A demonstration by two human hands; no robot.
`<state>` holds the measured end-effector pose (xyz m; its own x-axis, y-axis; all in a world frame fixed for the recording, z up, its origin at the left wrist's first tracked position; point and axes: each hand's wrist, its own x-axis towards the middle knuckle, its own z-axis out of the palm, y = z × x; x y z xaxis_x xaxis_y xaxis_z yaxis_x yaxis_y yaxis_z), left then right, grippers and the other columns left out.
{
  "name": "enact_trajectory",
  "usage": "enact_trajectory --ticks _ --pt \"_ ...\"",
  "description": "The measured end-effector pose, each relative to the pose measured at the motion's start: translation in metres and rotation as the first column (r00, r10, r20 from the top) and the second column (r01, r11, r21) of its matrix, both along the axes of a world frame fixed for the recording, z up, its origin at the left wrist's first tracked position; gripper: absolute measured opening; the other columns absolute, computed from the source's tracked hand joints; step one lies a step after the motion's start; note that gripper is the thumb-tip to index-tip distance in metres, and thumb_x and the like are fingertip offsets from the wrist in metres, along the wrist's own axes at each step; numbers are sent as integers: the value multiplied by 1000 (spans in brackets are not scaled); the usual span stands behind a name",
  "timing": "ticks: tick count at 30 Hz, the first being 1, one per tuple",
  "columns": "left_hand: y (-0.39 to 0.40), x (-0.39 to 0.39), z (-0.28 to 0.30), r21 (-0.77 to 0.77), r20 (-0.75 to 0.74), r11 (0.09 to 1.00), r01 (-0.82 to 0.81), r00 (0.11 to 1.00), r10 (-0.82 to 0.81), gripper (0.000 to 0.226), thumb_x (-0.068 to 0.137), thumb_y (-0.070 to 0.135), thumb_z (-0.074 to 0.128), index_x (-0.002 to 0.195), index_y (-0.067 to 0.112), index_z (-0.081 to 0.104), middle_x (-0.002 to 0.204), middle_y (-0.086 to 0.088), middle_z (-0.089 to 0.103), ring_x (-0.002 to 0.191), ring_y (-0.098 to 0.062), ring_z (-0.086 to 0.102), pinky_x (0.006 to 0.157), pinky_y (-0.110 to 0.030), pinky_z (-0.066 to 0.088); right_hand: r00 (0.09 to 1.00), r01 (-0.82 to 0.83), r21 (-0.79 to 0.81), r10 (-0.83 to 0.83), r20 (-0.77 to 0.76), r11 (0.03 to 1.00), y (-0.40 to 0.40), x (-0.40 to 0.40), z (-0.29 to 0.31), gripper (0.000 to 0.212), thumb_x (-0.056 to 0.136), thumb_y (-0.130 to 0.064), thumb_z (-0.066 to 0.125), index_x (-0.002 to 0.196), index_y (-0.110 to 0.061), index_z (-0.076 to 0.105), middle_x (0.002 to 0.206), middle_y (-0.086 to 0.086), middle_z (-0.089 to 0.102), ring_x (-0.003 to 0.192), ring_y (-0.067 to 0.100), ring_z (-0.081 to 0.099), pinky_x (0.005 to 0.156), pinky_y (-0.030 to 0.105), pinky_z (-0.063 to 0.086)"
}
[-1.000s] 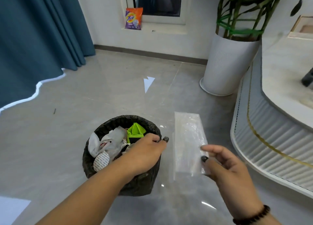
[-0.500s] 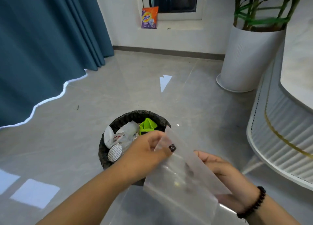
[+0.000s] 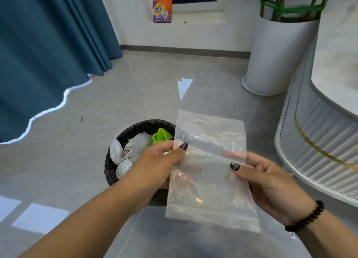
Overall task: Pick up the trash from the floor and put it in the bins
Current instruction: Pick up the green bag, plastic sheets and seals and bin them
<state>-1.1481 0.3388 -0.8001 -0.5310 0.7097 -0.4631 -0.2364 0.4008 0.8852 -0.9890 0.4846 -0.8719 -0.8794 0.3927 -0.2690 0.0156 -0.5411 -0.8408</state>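
Note:
A clear plastic zip bag [image 3: 210,133] is stretched flat in front of me, above and to the right of a dark woven bin [image 3: 133,128]. My left hand [image 3: 155,168] pinches the bag's left edge, thumb on the front. My right hand [image 3: 269,182] pinches its right edge the same way. The bin on the grey floor holds white wrappers [image 3: 133,147] and a green scrap [image 3: 161,135]. My left hand and the bag hide the bin's near and right sides.
A tall white planter [image 3: 275,54] stands at the back right. A curved white ribbed table base [image 3: 319,133] with a gold band fills the right side. Teal curtains [image 3: 48,44] hang at the left. An orange detergent pack [image 3: 162,9] leans on the window ledge.
One second ago only my right hand held the bag, beside the bin. My left hand came off the bin and took the bag's left edge; both hands raised and spread it flat.

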Motion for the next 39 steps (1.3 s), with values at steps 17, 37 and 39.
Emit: enact_trajectory --ticks 17,37,39 --pt "-7 22 -9 -139 67 987 83 995 -75 44 92 51 41 104 18 67 94 -13 75 88 -32 72 92 -54 51 999 53 155 -51 -13 986 5 21 -4 45 68 28 37 42 -4 55 76 14 62 66 31 48 56 29 39" --pt "-22 9 -1 -79 -207 989 -129 972 110 22 80 4 73 100 9 67 87 -4 76 82 -18 73 78 -34 59 999 -33 58 31 28 998 -13 -13 -8 71 40 -45 92 98 -8 73 100 17 71 76 23 70 55 29 58" --pt "-25 13 -4 -100 -161 991 -89 984 72 21 85 12 70 106 13 67 93 -4 76 87 -21 73 82 -42 58 1000 -8 117 5 31 993 -15 -12 -7 63 45 -46 89 95 -9 75 96 15 73 71 21 70 52 26 57"
